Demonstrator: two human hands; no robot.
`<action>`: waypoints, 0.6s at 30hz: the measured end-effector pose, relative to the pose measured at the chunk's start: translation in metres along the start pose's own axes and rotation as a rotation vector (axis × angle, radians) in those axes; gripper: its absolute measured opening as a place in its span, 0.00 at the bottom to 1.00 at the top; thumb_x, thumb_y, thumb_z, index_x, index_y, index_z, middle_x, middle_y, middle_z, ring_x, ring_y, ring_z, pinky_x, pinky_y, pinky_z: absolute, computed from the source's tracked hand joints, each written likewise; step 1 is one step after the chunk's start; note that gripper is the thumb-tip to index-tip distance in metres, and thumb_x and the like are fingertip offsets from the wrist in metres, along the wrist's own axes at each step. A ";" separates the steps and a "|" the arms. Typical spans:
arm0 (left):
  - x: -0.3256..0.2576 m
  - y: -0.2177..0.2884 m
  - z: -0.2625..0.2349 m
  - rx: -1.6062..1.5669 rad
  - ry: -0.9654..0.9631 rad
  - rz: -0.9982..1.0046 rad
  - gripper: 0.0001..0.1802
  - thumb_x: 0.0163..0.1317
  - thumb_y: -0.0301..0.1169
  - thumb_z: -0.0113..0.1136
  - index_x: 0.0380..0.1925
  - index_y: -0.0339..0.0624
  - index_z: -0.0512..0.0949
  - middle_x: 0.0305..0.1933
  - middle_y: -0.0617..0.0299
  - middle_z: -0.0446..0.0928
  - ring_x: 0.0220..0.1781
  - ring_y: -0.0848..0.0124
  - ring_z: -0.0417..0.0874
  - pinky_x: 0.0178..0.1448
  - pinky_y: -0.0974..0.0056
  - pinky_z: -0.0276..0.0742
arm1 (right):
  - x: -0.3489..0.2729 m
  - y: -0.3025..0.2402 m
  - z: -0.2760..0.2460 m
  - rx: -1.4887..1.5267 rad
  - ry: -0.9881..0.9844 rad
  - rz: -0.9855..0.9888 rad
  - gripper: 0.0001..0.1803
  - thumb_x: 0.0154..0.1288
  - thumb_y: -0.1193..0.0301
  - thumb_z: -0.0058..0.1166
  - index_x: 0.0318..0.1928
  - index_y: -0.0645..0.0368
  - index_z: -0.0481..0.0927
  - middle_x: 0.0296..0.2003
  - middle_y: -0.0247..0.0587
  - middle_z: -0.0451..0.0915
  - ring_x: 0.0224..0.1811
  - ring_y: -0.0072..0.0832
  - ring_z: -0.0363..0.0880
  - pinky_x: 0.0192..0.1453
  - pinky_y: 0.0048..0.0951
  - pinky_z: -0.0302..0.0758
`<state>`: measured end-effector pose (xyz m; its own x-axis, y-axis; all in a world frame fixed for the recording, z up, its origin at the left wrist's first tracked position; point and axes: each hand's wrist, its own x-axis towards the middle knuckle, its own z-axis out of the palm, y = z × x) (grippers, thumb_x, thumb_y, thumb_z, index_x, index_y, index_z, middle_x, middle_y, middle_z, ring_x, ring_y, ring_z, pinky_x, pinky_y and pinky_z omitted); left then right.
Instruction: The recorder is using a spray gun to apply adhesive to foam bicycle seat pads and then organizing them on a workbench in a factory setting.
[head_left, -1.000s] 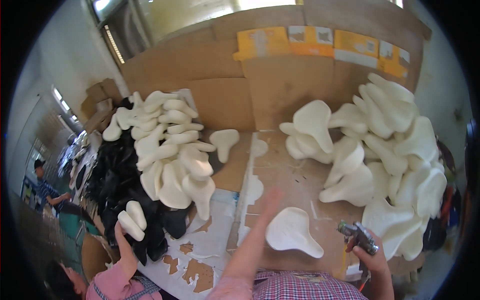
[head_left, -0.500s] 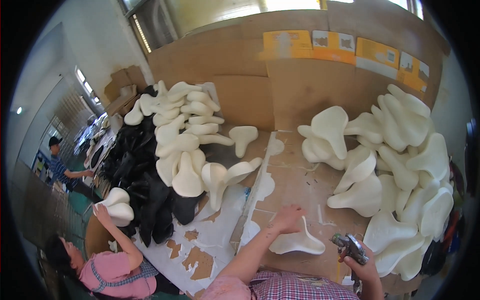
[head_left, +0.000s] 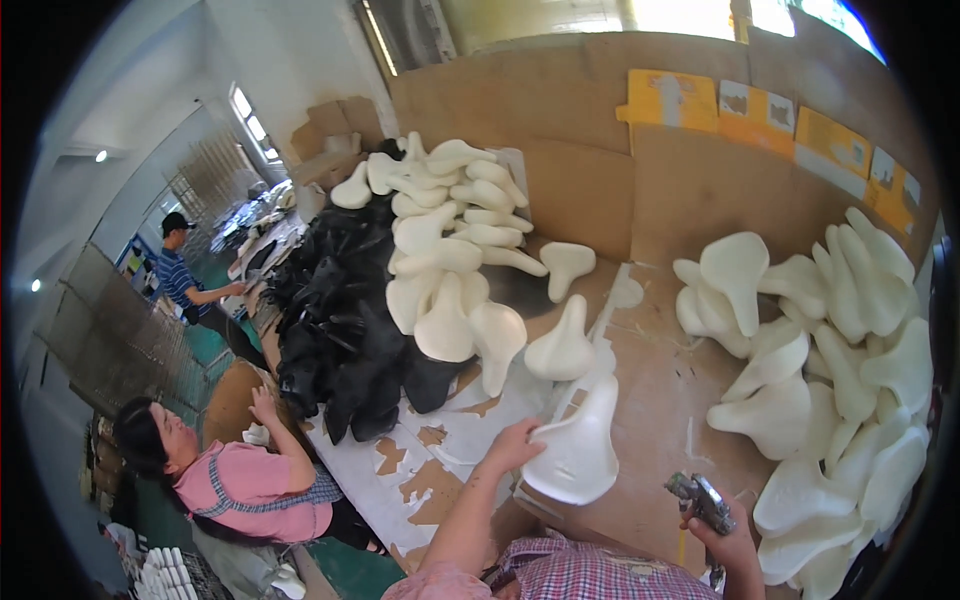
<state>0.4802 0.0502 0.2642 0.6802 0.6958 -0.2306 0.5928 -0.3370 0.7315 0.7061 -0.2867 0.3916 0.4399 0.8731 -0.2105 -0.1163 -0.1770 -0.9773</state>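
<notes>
My left hand (head_left: 515, 447) grips the edge of a white foam bicycle saddle (head_left: 574, 458), which is tilted with its narrow nose pointing up and away. This saddle is above the divide between the torn paper-covered left part of the table and the brown cardboard right part. My right hand (head_left: 735, 545) is closed round a metal spray gun (head_left: 710, 502), its nozzle end pointing left toward the held saddle. Just beyond the held saddle lies another white foam saddle (head_left: 562, 350), at the near edge of the left pile.
White foam saddles (head_left: 440, 255) and black saddle covers (head_left: 335, 320) are heaped at left. More white saddles (head_left: 840, 390) fill the right side. A cardboard wall (head_left: 580, 165) stands behind. A co-worker in pink (head_left: 250, 480) sits at left; another person (head_left: 190, 290) stands farther off.
My left hand has taken hold of the saddle, raised it off the cardboard and carried it left, turning its nose away. The view has swung left. The white saddle has left the pink-clad co-worker's hand.
</notes>
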 end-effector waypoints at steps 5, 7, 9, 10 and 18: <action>0.040 0.025 0.023 -0.296 0.186 0.026 0.28 0.51 0.27 0.65 0.55 0.42 0.72 0.45 0.53 0.81 0.43 0.66 0.82 0.47 0.63 0.77 | -0.016 -0.019 -0.007 -0.112 0.083 -0.021 0.29 0.57 0.77 0.64 0.60 0.59 0.71 0.39 0.31 0.79 0.42 0.18 0.77 0.50 0.24 0.75; 0.060 0.051 0.025 -0.288 0.221 0.127 0.30 0.53 0.24 0.63 0.59 0.41 0.69 0.51 0.51 0.78 0.43 0.68 0.80 0.47 0.65 0.76 | -0.027 -0.049 -0.003 -0.082 0.097 -0.013 0.29 0.57 0.77 0.64 0.60 0.58 0.71 0.39 0.32 0.80 0.42 0.18 0.77 0.49 0.23 0.75; 0.087 0.068 0.042 -0.393 0.184 0.217 0.30 0.54 0.22 0.61 0.60 0.40 0.69 0.50 0.54 0.78 0.42 0.70 0.80 0.46 0.67 0.77 | -0.048 -0.062 -0.007 -0.059 0.168 -0.015 0.29 0.57 0.78 0.63 0.60 0.58 0.71 0.39 0.32 0.80 0.42 0.18 0.77 0.48 0.23 0.75; 0.102 0.078 0.053 -0.497 0.210 0.275 0.30 0.55 0.20 0.59 0.61 0.40 0.68 0.48 0.57 0.77 0.41 0.71 0.79 0.44 0.68 0.78 | -0.060 -0.064 -0.009 -0.110 0.198 -0.023 0.29 0.57 0.77 0.63 0.60 0.58 0.71 0.39 0.32 0.79 0.41 0.18 0.77 0.47 0.23 0.75; 0.136 0.086 0.117 -0.543 0.001 0.259 0.30 0.56 0.22 0.59 0.61 0.42 0.68 0.46 0.59 0.77 0.38 0.74 0.79 0.33 0.70 0.77 | -0.106 -0.090 -0.001 -0.097 0.476 -0.093 0.27 0.57 0.78 0.61 0.58 0.62 0.71 0.37 0.35 0.79 0.38 0.19 0.76 0.44 0.24 0.74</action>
<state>0.6744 0.0419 0.2200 0.7726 0.6348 -0.0011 0.1028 -0.1234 0.9870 0.6710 -0.3641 0.5017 0.8050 0.5868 -0.0875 0.0161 -0.1689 -0.9855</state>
